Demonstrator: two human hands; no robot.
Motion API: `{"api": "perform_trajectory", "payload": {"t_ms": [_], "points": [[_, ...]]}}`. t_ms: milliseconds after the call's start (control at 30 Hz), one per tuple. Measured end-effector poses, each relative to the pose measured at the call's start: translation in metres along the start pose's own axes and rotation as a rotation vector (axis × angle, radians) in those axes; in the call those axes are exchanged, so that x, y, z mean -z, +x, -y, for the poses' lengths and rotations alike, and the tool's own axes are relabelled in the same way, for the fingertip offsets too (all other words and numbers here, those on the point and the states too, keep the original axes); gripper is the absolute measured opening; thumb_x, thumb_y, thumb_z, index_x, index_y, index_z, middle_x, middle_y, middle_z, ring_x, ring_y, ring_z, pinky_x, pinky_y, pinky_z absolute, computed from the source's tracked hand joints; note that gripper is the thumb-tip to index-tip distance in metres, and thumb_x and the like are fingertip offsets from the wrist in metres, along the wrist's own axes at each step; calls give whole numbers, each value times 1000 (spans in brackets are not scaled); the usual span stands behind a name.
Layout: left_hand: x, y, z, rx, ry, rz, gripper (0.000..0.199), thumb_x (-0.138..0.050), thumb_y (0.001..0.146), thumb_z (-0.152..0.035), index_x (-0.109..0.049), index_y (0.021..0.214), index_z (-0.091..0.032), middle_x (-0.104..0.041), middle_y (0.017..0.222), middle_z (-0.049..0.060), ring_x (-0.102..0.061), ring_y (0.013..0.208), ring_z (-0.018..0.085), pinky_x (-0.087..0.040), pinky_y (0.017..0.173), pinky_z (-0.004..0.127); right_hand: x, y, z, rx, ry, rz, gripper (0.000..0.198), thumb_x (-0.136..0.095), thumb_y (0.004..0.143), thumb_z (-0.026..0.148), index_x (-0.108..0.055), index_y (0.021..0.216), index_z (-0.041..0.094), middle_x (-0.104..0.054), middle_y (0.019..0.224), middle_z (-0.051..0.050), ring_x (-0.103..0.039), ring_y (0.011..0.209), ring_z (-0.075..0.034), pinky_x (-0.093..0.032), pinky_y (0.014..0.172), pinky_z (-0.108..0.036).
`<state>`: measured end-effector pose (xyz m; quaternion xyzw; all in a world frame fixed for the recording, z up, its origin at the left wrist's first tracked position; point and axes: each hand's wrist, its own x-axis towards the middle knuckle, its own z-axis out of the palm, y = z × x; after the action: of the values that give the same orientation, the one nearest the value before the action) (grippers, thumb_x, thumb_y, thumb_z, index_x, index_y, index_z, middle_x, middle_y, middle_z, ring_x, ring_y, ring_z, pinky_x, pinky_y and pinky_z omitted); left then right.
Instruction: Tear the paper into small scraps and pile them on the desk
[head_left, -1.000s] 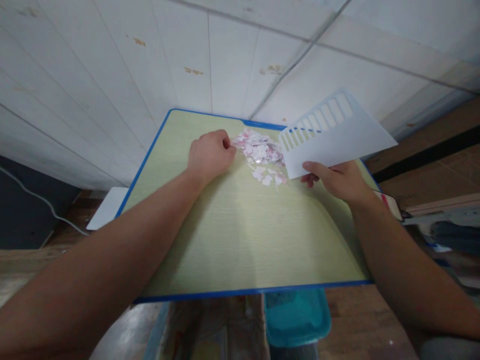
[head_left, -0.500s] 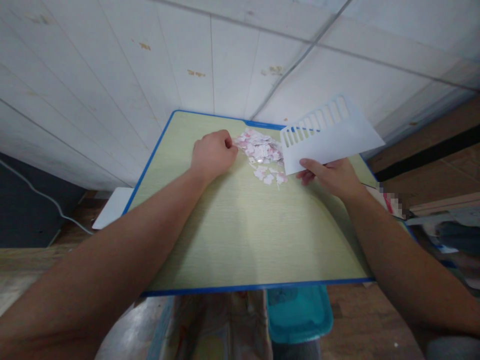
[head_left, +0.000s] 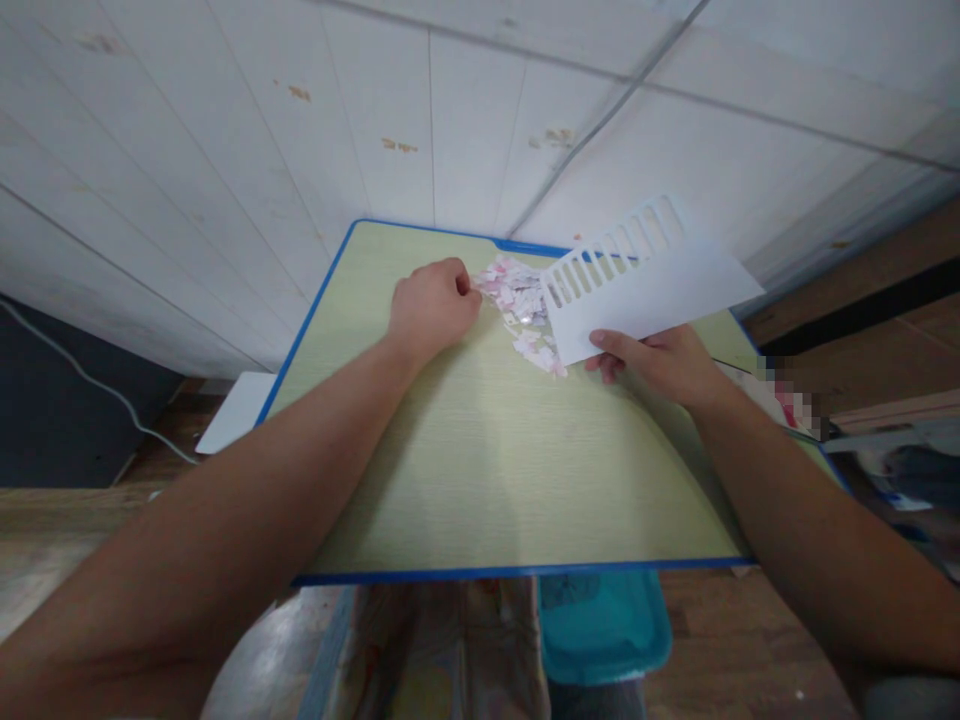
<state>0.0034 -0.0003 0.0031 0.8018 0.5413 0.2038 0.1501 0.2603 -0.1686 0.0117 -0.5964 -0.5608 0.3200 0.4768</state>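
Note:
A loose pile of torn white and pink paper scraps point(head_left: 514, 285) lies on the pale table point(head_left: 480, 460) toward its back edge. My right hand point(head_left: 652, 360) grips a thin white slotted sheet point(head_left: 652, 285), thumb on top and fingers beneath. A row of oblong holes runs along the sheet's far side, and its left edge covers part of the pile. My left hand point(head_left: 435, 305) is closed at the pile's left side, its curled fingertips by the nearest scraps. What it pinches, if anything, is hidden.
The table has a blue rim and stands against a white panelled wall point(head_left: 300, 150) with a grey cable point(head_left: 592, 135). A turquoise basin point(head_left: 607, 630) sits below the front edge. Brown boxes point(head_left: 885, 310) are at the right, a dark cabinet point(head_left: 67, 400) at the left.
My right hand has shifted the slotted sheet left and slightly toward me, over the right part of the pile. Some near scraps have bunched to the left. My left hand has barely moved.

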Motion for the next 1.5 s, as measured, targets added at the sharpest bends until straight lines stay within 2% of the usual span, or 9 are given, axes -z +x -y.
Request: {"api": "perform_trajectory", "payload": {"t_ms": [133,300,467,633,800,967,1167,1367,1500], "points": [[0,0,0,0,-12,-5,15,-68,103,-29,-83,105,-30,-90,119,8,-80,118,34,-61,109,45,0,-4,5,14,-85,130,58,-96,90,74,-84,71,22,-80,64,-9,-67,48,-20,-59,45,-33],[0,0,-1,3,-5,3,15,-69,103,-28,-84,106,-29,-89,121,9,-80,121,35,-61,109,45,-2,-5,8,32,-142,75,59,-91,95,74,-83,67,23,-75,58,-6,-64,47,-18,-57,47,-31],[0,0,0,-4,-24,-5,14,-69,103,-28,-83,105,-28,-90,121,10,-81,120,35,-61,109,47,-4,-8,9,39,-174,125,59,-90,98,71,-79,65,23,-77,62,-7,-68,53,-19,-60,51,-32],[-2,1,0,4,-21,-8,14,-70,103,-30,-84,106,-29,-90,120,8,-80,121,34,-61,108,45,-5,-10,11,57,-219,87,59,-89,99,71,-82,66,23,-74,59,-5,-67,52,-18,-59,54,-31],[-2,1,0,-5,-33,-7,15,-70,103,-29,-85,107,-30,-89,118,8,-81,118,34,-61,108,47,-5,-10,11,59,-201,143,60,-88,99,73,-80,66,24,-78,63,-6,-69,54,-19,-60,52,-32],[-1,0,-1,8,-30,-3,15,-70,103,-28,-85,106,-29,-89,117,9,-81,118,34,-61,107,47,-4,-10,10,50,-227,64,60,-89,98,74,-83,67,23,-73,57,-5,-66,51,-18,-57,52,-31],[-2,1,0,-1,-30,-2,15,-70,104,-29,-84,106,-30,-90,119,8,-80,117,34,-61,107,46,-10,-16,16,33,-154,149,56,-93,95,73,-81,69,25,-78,65,-6,-69,55,-20,-59,52,-33],[-2,1,1,-2,-34,-10,14,-70,103,-27,-84,106,-28,-90,121,9,-80,119,35,-61,108,46,-8,-14,13,63,-245,79,54,-85,103,64,-80,67,25,-75,61,-6,-68,55,-19,-58,55,-33],[-2,0,1,1,-41,-10,11,-72,102,-30,-83,104,-29,-90,117,7,-79,118,34,-61,104,43,-10,-17,17,47,-231,154,55,-87,101,69,-76,70,25,-78,67,-6,-71,58,-20,-60,55,-33]]}}
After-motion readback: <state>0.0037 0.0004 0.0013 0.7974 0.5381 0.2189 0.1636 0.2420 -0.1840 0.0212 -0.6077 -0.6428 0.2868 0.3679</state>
